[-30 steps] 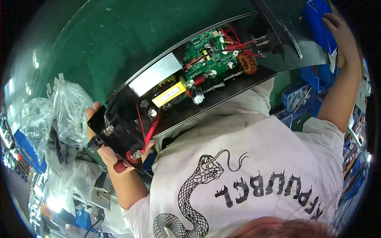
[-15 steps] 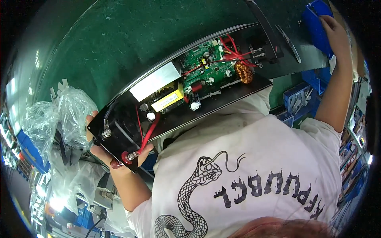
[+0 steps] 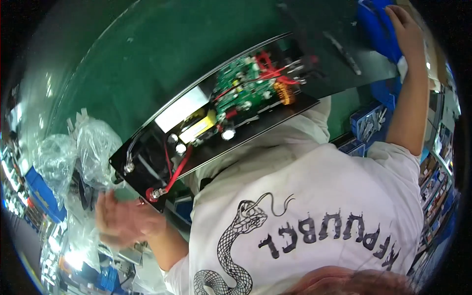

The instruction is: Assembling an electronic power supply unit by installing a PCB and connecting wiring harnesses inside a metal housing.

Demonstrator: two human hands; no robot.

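Observation:
A long black open casing lies tilted in front of me. It holds a green circuit board, a yellow-wrapped transformer, a copper-wound coil and red wires. My left hand, blurred by motion, is just below the casing's near left corner, beside the red terminal. Its fingers look loosely spread, and nothing shows in them. At the far right, my right hand is at the edge of a blue bin. Some of its fingertips are hard to make out, and I cannot tell whether they hold anything.
A thin metal tool, possibly tweezers, lies on the green bench top beyond the casing. Clear plastic bags are bunched at the left. A blue tray of metal parts stands at the right, below my right arm.
My left hand has let go of the casing's left end and moved down from it. My right hand stays by the blue bin. The view has shifted slightly.

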